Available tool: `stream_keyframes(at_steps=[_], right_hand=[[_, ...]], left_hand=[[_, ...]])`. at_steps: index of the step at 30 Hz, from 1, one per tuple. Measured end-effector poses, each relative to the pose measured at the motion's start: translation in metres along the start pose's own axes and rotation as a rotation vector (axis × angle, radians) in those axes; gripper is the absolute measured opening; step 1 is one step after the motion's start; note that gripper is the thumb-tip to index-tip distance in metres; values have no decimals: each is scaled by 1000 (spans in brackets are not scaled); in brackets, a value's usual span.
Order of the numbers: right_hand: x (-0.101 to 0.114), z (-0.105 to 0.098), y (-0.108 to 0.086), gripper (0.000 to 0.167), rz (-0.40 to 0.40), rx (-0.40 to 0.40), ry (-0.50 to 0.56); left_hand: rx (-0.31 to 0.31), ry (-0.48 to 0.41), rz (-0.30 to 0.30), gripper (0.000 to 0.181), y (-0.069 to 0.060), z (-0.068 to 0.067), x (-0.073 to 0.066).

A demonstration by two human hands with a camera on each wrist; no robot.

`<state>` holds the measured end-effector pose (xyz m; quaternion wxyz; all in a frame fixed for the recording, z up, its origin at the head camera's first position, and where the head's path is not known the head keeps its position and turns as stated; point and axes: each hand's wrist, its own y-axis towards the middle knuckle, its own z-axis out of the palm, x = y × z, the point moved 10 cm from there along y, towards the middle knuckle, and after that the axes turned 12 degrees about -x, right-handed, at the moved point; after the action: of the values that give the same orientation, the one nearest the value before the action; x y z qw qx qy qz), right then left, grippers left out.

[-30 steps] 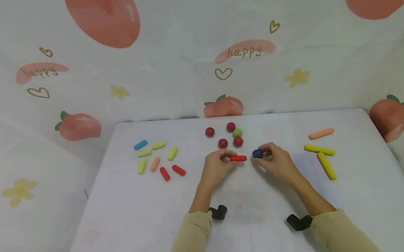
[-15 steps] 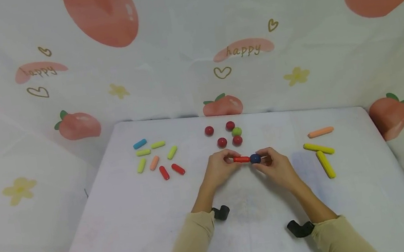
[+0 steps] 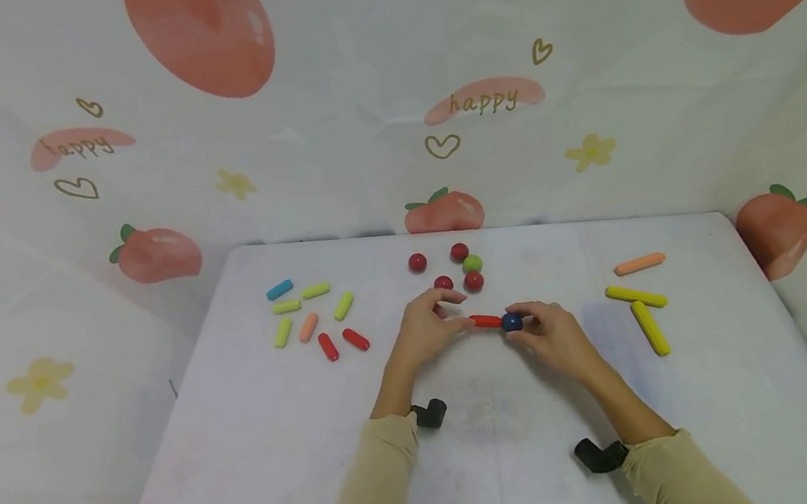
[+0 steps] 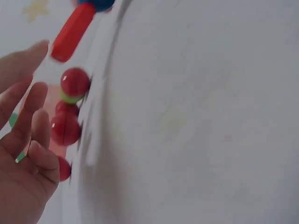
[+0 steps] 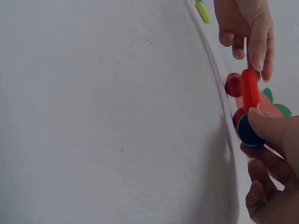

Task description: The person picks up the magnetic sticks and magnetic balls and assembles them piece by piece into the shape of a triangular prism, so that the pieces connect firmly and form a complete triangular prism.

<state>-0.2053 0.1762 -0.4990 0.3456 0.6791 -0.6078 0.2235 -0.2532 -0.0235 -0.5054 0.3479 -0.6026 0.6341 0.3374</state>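
The right hand [image 3: 554,339] pinches a dark blue ball [image 3: 511,322] between thumb and fingers; the right wrist view shows that hand [image 5: 280,172] and the ball [image 5: 250,130] too. A red stick [image 3: 486,321] is joined end-on to the ball and points left. Just left of the stick's free end is the left hand [image 3: 424,333], its thumb and fingers spread apart. In the left wrist view a gap separates the left hand [image 4: 28,154] from the red stick [image 4: 72,32], which hangs above the table.
Behind the hands lie several red balls [image 3: 416,262] and a green ball [image 3: 473,264]. Short sticks, such as a blue one [image 3: 280,289] and a red one [image 3: 356,339], lie at left. An orange stick [image 3: 640,263] and two yellow sticks [image 3: 650,327] lie at right.
The ball and red stick, apart a second ago, came together. The left hand has since let go of the stick and drawn back left, while the right hand still holds the ball.
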Motion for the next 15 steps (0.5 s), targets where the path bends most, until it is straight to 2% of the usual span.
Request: stream_keyframes(at_steps=[4, 8, 11, 15], right_hand=[[3, -1, 3, 39, -54, -4, -48], [3, 1, 4, 37, -82, 5, -71], [2, 2, 4, 37, -87, 14, -93], [2, 3, 5, 38, -88, 27, -122]], left_hand=[[-71, 8, -1, 33, 15, -15, 3], [-127, 57, 13, 33, 31, -24, 7], [-135, 105, 16, 36, 41, -27, 11], [-107, 157, 17, 38, 50, -25, 15]])
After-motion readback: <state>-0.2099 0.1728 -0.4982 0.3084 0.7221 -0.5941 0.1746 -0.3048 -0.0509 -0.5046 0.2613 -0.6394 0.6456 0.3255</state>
